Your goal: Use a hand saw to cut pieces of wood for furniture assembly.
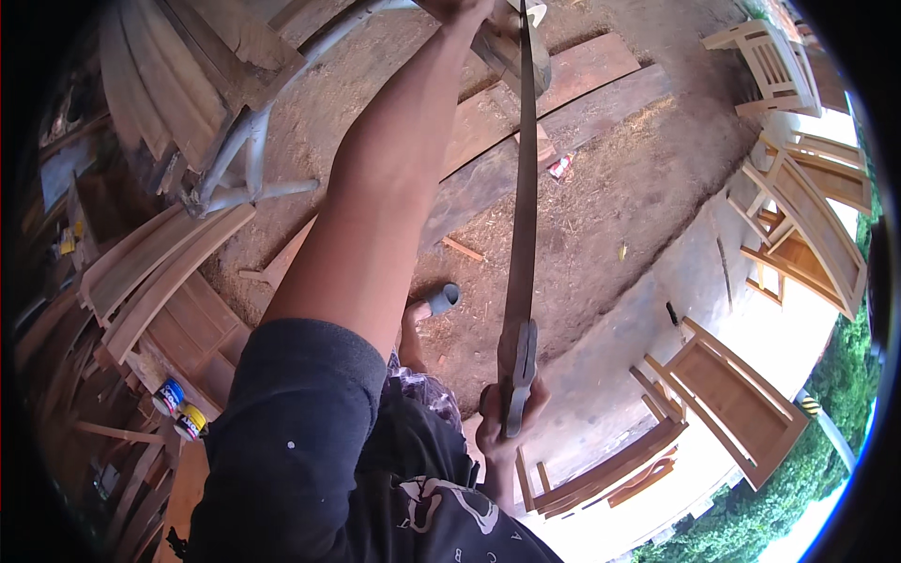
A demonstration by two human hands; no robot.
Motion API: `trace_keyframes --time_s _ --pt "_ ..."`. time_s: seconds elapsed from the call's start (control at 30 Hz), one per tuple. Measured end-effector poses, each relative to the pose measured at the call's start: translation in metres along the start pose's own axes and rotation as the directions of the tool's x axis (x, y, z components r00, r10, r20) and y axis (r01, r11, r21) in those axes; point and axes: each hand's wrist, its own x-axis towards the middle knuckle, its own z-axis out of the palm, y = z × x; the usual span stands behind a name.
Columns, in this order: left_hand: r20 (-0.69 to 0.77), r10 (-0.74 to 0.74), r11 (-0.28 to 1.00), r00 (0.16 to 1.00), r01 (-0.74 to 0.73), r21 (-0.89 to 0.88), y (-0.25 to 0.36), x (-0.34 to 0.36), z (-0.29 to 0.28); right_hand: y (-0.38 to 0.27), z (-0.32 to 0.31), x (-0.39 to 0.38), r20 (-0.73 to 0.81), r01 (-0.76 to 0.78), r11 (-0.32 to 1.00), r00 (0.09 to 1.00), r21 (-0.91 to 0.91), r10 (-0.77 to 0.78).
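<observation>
My left arm stretches up to the top edge, where my left hand (458, 9) rests at a dark wooden piece (497, 52), its fingers mostly out of view. My right hand (497, 408), low in the centre, grips the handle (519, 375) of a long handsaw, whose blade (521, 225) runs upright through the picture to the top edge, crossing in front of the wooden piece. Whether the teeth touch the wood I cannot tell. Below lie long planks (587, 70) on the dirt floor, and my foot in a grey sandal (441, 298) shows beside my forearm.
Stacked boards (164, 80) and curved slats (160, 253) crowd the left, with two small tins (169, 396) below. Along the right stand unfinished wooden chairs (774, 70), frames (802, 220) and panels (727, 394). A concrete strip (694, 281) borders the dirt, with foliage beyond.
</observation>
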Motion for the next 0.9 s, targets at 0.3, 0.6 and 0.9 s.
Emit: trace_keyframes --time_s 0.3,0.6,0.9 --pt "0.032 0.033 0.998 0.999 -0.032 -0.045 0.014 -0.002 0.009 -0.056 0.105 0.284 -0.050 0.484 0.870 0.870 -0.093 -0.490" --pt "0.002 0.025 0.999 1.000 -0.025 -0.024 -0.002 0.003 -0.003 0.011 0.011 0.032 0.049 0.143 0.976 0.989 -0.167 -0.137" --pt "0.051 0.050 0.997 0.997 -0.047 -0.064 0.011 0.005 0.004 -0.048 0.102 0.274 -0.048 0.500 0.863 0.863 -0.072 -0.504"
